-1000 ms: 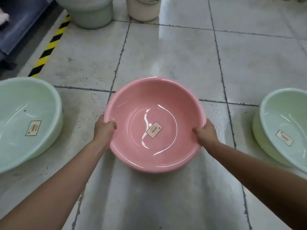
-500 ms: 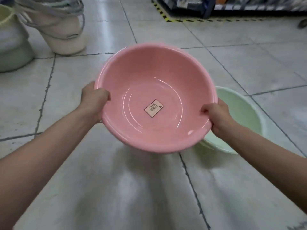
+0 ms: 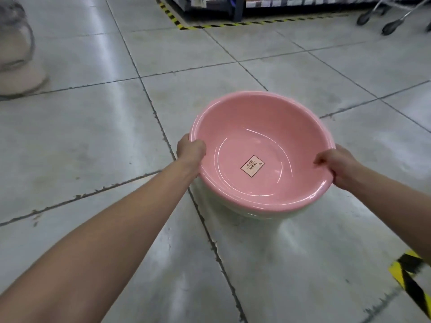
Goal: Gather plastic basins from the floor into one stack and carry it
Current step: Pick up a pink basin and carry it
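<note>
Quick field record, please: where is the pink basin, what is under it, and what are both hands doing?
pink basin: upright, nested in green basin
green basin: under the pink one, apparently on the floor; only lower wall shows
left hand: grips pink rim, left side
right hand: grips pink rim, right side
label: inside pink basin, bottom

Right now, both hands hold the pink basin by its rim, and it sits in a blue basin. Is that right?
Not quite: it sits in a pale green basin, not a blue one, as the head view shows. The rest stands: the left hand and right hand hold the pink basin by its rim.
</note>
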`<state>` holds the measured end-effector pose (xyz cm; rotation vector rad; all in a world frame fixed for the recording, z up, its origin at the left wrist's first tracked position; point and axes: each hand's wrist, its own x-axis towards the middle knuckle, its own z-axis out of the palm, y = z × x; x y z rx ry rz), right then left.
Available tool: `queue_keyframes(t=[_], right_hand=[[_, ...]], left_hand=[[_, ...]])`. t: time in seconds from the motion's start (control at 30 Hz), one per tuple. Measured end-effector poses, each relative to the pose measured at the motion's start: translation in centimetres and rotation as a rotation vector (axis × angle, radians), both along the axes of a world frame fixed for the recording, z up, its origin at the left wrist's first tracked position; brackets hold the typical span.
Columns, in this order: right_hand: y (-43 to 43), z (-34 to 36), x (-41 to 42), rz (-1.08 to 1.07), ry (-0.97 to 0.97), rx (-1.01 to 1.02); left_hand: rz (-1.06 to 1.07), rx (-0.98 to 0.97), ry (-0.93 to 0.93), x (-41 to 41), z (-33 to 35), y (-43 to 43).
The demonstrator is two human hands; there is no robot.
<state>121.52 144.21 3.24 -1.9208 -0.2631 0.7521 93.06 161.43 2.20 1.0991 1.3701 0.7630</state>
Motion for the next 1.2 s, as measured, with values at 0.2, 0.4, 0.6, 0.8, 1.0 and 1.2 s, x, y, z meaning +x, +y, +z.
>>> queue_keyframes(t=[0.2,0.4,0.6,0.8,1.0,1.2], right_hand=[[-2.0,-5.1,-0.9,-0.011,0.045,-0.09],[-0.9,-6.9,-5.4,0.045,0.078,-0.072],[6.5,-2.9,-12.8,0.21,0.019,0.08],[17.1,1.6,-28.4,0.553,0.062,0.19],[22.6,4.5,-51.4,0.966,0.182,0.211],[20.5,7.8,-73.3,1.28,0.261,0.257]], left_hand=[[-0.069,-0.049,0.074,-0.3,-4.1,-0.5],[-0.121,-0.061,0.062,-4.5,-4.9,1.3],[0.07,-0.09,-0.011,-14.7,-3.9,3.5],[0.41,0.014,-0.019,-33.3,1.7,4.0],[0.779,0.097,0.095,-56.3,8.0,-2.9],[1.123,0.162,0.22,-73.1,11.9,-15.4]])
